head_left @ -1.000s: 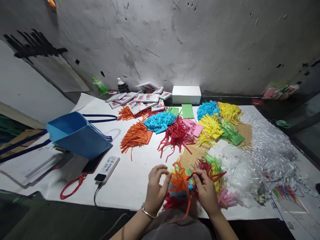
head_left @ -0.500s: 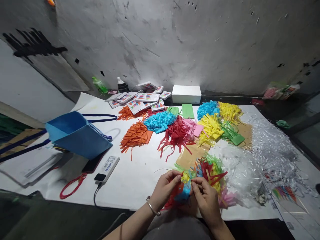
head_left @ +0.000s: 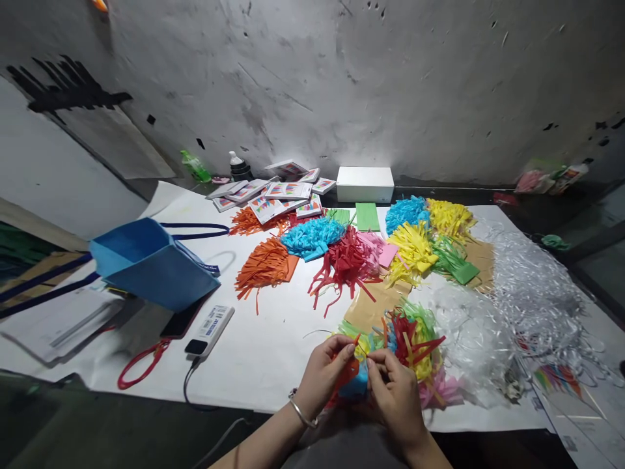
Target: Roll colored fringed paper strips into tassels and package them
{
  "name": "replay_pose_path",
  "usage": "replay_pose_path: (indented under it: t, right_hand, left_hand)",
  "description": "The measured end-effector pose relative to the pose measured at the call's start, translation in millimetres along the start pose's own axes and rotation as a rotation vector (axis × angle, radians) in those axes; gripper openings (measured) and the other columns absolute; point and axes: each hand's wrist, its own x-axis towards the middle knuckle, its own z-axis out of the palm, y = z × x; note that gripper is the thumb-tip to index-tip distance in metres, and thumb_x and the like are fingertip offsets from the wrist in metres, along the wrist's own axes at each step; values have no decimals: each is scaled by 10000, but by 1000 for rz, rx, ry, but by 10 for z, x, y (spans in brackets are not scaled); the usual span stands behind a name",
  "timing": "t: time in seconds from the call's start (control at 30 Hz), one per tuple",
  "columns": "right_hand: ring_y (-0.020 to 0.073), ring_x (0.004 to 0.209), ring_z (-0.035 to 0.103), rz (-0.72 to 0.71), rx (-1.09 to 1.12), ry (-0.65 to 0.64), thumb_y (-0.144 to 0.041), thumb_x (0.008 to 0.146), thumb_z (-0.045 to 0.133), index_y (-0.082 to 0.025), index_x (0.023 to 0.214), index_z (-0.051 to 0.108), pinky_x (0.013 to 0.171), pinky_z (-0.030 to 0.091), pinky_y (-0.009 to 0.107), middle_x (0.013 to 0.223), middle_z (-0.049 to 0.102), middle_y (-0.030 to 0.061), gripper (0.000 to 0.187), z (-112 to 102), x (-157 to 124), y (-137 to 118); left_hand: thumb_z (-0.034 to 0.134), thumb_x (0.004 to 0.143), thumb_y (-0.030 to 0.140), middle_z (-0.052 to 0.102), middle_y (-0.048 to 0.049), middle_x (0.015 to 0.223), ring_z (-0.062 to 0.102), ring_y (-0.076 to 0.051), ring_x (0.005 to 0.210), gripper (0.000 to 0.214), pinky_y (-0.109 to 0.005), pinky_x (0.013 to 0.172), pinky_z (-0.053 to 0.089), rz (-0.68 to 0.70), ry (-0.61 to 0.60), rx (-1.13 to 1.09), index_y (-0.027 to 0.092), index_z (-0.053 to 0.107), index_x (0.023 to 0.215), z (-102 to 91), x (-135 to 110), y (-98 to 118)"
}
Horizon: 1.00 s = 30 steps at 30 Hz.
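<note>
My left hand (head_left: pixel 323 370), with a bangle at the wrist, is closed in a pinch on an orange paper tassel (head_left: pixel 347 374). Close beside it, my right hand (head_left: pixel 396 392) pinches at the tassel's upper end; whatever is between those fingertips is too small to make out. Blue tissue fringe (head_left: pixel 355 385) shows in the gap between the hands. Behind and to the right of my right hand lies a bundle of red, yellow and green paper tassels (head_left: pixel 415 335), with pink fringe (head_left: pixel 439 389) at its lower edge. My palms hide part of the fringe beneath them.
Fringed tissue bunches, including orange (head_left: pixel 263 264), red (head_left: pixel 344 260) and yellow (head_left: pixel 410 251), cover the table's middle. Clear plastic bags (head_left: pixel 469 326) and shiny shredded strips (head_left: pixel 537 280) fill the right. A blue bag (head_left: pixel 151 260), power bank (head_left: pixel 209 331) and printed packets (head_left: pixel 288 191) lie left and behind.
My right hand has shifted slightly left, bringing its fingertips closer to my left hand's. More of the orange tassel shows at my left fingers, and less of the blue fringe is visible.
</note>
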Motion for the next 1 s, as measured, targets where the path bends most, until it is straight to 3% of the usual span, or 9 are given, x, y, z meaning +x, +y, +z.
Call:
replay_pose_path:
  t: [0.47,0.7,0.87,0.93,1.0]
  right_hand:
    - [147,580,624,-53,-102,21,-330,901,481,-194,813,595,456,430,179,648,638,23,197,-5,6,-5]
    - [122,490,564,-17,-21,59,-349,875,529,-186,825,618,405,388,172,606,621,5,192,-3,8,16]
    - [138,547,581,79,166,51,-402,886,522,-171,1001,609,482,433,194,636,624,9,273,3,39,57]
    - [135,543,564,104,232,-6,-416,891,518,-163,1035,601,486,428,199,626,606,2,304,-3,56,68]
    - [130,550,552,103,235,-25,-424,885,527,-161,967,614,501,430,202,642,603,6,289,-9,68,79]
  left_hand:
    - [609,817,418,630,-32,790,550,-165,743,266,-260,702,446,73,17,168,154,643,839,0,-6,-37]
    - [690,744,456,596,0,717,522,-127,662,322,-234,645,429,-55,-9,-75,146,626,803,16,19,-34]
    - [741,699,453,579,3,645,515,-86,564,350,-199,576,402,-279,-218,-381,127,618,732,52,4,13]
    - [736,704,458,578,-1,616,506,-81,517,356,-194,531,385,-344,-310,-409,123,618,724,60,-21,12]
    - [742,696,464,573,10,605,484,-74,488,361,-190,502,364,-330,-315,-380,130,620,754,62,-44,-7]
